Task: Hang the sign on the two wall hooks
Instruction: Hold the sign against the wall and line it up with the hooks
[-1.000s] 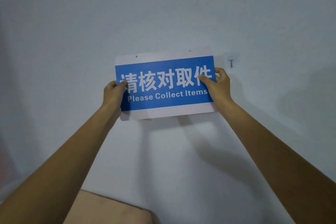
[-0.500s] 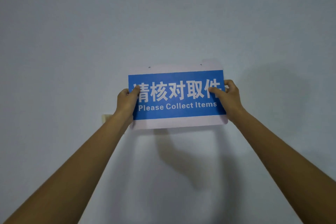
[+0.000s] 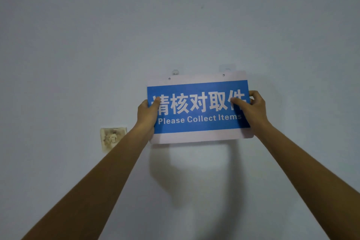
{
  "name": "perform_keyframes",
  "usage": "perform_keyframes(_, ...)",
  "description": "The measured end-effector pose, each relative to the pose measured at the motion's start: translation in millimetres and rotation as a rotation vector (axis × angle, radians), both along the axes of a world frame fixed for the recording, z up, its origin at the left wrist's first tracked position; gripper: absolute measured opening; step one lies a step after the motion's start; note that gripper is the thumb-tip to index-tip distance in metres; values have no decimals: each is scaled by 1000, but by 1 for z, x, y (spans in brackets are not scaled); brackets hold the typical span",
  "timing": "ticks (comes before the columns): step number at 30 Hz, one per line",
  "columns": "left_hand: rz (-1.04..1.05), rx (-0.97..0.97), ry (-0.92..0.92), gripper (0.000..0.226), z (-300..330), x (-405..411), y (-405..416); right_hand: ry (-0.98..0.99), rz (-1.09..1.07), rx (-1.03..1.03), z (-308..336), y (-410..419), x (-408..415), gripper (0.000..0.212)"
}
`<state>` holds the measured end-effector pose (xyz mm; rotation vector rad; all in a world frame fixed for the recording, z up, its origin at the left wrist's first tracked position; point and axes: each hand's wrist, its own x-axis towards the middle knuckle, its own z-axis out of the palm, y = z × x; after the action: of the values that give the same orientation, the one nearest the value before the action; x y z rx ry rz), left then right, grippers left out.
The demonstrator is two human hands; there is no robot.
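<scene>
A blue and white sign [image 3: 198, 122] reading "Please Collect Items" is held flat against the pale wall. My left hand [image 3: 147, 113] grips its left edge and my right hand [image 3: 251, 109] grips its right edge. Two small holes sit near the sign's top edge. A clear left hook [image 3: 175, 72] pokes out just above the top edge, slightly right of the left hole. The clear right hook [image 3: 227, 67] shows just above the right hole. The sign tilts slightly, its right side higher.
A stained, yellowed wall plate [image 3: 113, 138] sits on the wall left of my left forearm. The sign and my arms cast a shadow [image 3: 194, 171] below the sign.
The sign has shifted right and a little lower against the wall, so both hooks now show above its top edge. The wall plate at left has come fully into view.
</scene>
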<state>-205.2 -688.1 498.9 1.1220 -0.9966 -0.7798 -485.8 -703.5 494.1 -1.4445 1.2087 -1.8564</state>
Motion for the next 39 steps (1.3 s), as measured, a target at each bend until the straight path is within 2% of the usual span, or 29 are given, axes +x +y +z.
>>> perform_keyframes(15, 81, -41, -57, 30, -2, -12, -24, -19, 16, -70, -3, -29, -9, 39)
perform_keyframes(27, 155, -82, -9, 27, -7, -24, -26, -7, 70, -79, -3, -45, -18, 39)
perform_keyframes(39, 113, -54, -22, 27, -6, -18, -18, -23, 58, -76, -14, -41, -14, 40)
